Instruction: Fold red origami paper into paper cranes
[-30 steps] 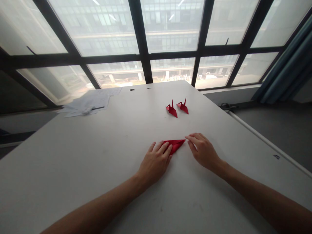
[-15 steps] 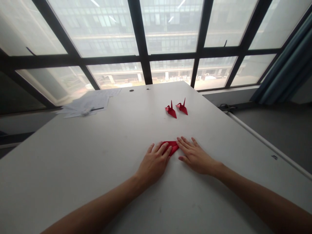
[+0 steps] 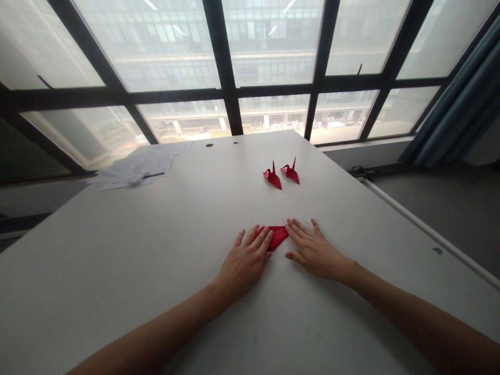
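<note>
A folded piece of red paper (image 3: pixel 278 237) lies flat on the white table. My left hand (image 3: pixel 247 256) rests over its left part with the fingers stretched out, covering that side. At the paper's right tip are the fingertips of my right hand (image 3: pixel 310 246), which lies flat with thumb and little finger spread. Beyond the hands stand two red paper cranes side by side, the left crane (image 3: pixel 274 177) slightly nearer to me than the right crane (image 3: pixel 291 172).
Loose white sheets (image 3: pixel 144 162) with a dark pen (image 3: pixel 154 175) lie at the table's far left. The white table (image 3: pixel 117 250) reaches to a large framed window. A blue curtain (image 3: pixel 453 104) hangs at the right, and a small dark mark (image 3: pixel 437 251) sits near the right edge.
The fingers of my left hand have drawn slightly left, baring more of the red paper. My right hand's fingertips have shifted a little at the right tip.
</note>
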Tool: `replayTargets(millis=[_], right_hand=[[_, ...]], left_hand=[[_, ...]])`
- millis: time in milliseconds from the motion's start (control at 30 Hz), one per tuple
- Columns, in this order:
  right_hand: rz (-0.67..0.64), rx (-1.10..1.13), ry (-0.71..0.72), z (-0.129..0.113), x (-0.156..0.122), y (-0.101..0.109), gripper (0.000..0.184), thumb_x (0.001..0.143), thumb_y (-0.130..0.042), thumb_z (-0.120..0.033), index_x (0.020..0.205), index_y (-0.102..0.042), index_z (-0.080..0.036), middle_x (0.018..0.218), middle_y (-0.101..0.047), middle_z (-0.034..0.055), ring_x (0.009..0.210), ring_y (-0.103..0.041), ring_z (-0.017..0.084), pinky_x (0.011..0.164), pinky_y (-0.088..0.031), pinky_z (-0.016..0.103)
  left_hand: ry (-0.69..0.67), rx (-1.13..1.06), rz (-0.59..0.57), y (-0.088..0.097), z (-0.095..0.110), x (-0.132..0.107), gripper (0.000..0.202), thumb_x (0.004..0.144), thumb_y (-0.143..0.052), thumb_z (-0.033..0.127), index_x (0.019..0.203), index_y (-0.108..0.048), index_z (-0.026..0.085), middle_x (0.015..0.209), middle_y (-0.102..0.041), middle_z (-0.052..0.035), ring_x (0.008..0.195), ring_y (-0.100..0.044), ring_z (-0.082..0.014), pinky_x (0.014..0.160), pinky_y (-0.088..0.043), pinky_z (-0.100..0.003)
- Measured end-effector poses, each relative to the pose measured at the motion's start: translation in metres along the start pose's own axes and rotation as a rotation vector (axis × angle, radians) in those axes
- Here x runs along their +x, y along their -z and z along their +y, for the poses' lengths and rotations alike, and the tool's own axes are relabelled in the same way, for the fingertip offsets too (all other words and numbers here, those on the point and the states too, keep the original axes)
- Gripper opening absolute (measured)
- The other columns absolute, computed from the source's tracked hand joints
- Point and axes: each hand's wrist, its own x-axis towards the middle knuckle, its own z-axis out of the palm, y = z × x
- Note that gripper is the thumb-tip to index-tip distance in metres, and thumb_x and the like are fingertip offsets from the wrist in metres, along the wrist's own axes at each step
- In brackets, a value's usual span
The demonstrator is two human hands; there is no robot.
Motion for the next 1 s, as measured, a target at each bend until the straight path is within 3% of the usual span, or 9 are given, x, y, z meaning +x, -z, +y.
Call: replayTargets(millis=[200,367,533,633,767,1000], right_hand=[[0.034,-0.073,-0.050,-0.005,-0.011,0.001,0.077,0.100,-0.032,-0.063,0.155,-0.031,-0.010,0.160,-0.029,0.0203,0.151,-0.023,0.032,0.120,-0.010,0.066],[0.080,-0.152,-0.068,-0.017,-0.021,-0.003,0.083,0.097,-0.034,-0.067,0.150,-0.040,-0.003,0.155,-0.037,0.0265,0.149,-0.028,0.036,0.121,-0.011,0.063],[0.072,-0.189,-0.076,-0.023,-0.023,-0.003,0.089,0.096,-0.033,-0.069,0.149,-0.040,0.001,0.155,-0.034,0.0280,0.149,-0.026,0.037,0.121,-0.011,0.062],[0.038,-0.195,-0.081,-0.023,-0.022,-0.001,0.091,0.095,-0.030,-0.071,0.150,-0.037,0.002,0.156,-0.031,0.0277,0.149,-0.025,0.037,0.121,-0.010,0.062],[-0.014,-0.199,-0.093,-0.023,-0.022,0.003,0.092,0.096,-0.028,-0.071,0.151,-0.035,0.002,0.158,-0.028,0.0266,0.150,-0.023,0.036,0.121,-0.009,0.062],[-0.017,-0.191,-0.094,-0.022,-0.022,0.003,0.090,0.096,-0.029,-0.070,0.151,-0.035,0.001,0.158,-0.028,0.0262,0.151,-0.022,0.036,0.122,-0.009,0.061]], left_hand=[[-0.005,0.035,-0.021,-0.001,-0.006,-0.003,0.058,0.103,-0.042,0.045,0.154,-0.035,0.017,0.160,-0.035,-0.0107,0.151,-0.023,-0.0328,0.120,-0.022,-0.058],[0.007,0.043,-0.010,-0.003,-0.007,-0.003,0.063,0.103,-0.038,0.052,0.155,-0.034,0.016,0.160,-0.034,-0.0122,0.151,-0.022,-0.0338,0.119,-0.021,-0.061],[-0.077,0.066,0.053,0.008,0.005,-0.001,0.058,0.105,-0.035,0.043,0.154,-0.034,0.012,0.161,-0.030,-0.0144,0.153,-0.019,-0.0278,0.125,-0.009,-0.055],[-0.143,0.054,0.016,0.009,0.009,-0.001,0.055,0.106,-0.033,0.039,0.154,-0.033,0.012,0.161,-0.033,-0.0131,0.152,-0.022,-0.0248,0.125,-0.009,-0.051],[-0.156,0.018,-0.024,0.000,0.004,-0.003,0.058,0.106,-0.033,0.046,0.154,-0.034,0.014,0.159,-0.036,-0.0129,0.149,-0.030,-0.0252,0.124,-0.014,-0.049],[-0.172,0.001,-0.059,-0.002,0.000,-0.005,0.067,0.103,-0.036,0.055,0.157,-0.027,0.016,0.161,-0.031,-0.0138,0.150,-0.028,-0.0290,0.121,-0.022,-0.049]])
